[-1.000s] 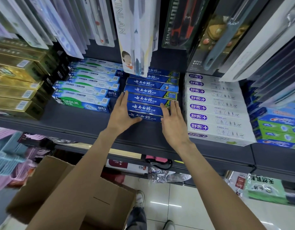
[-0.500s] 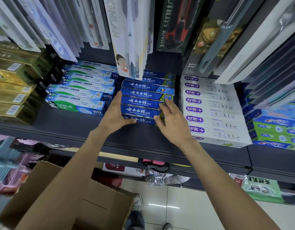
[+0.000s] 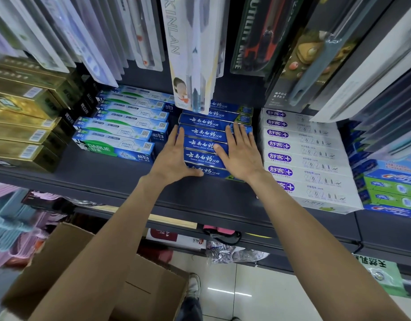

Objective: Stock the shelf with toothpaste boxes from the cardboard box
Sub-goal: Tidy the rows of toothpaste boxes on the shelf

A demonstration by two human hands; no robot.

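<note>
A shop aisle: a dark grey metal shelf (image 3: 102, 174) runs across the middle of the frame, with hanging blister packs above and a pale tiled floor below. At centre, the left hand (image 3: 174, 156) lies flat, fingers (image 3: 180, 137) straight, against the left end of a stack of dark blue toothpaste boxes with white lettering (image 3: 204, 144), its thumb hooked along the lowest box's front edge. The right hand (image 3: 240, 154) is spread flat over the stack's right part, fingers (image 3: 236, 135) extended, grasping nothing. Both hands press rather than hold.

Outward, white and green toothpaste boxes (image 3: 121, 135) sit just to the left, white boxes with purple labels (image 3: 304, 158) just to the right. The brown cardboard box (image 3: 68, 262) stands open at lower left, its contents hidden.

The risks, as I judge them: uneven pushing could skew the blue stack or slide the upper boxes off the lower ones; a push too far right could nudge the white row; and the hanging white card (image 3: 190, 54) over the stack could catch on a rising hand.
</note>
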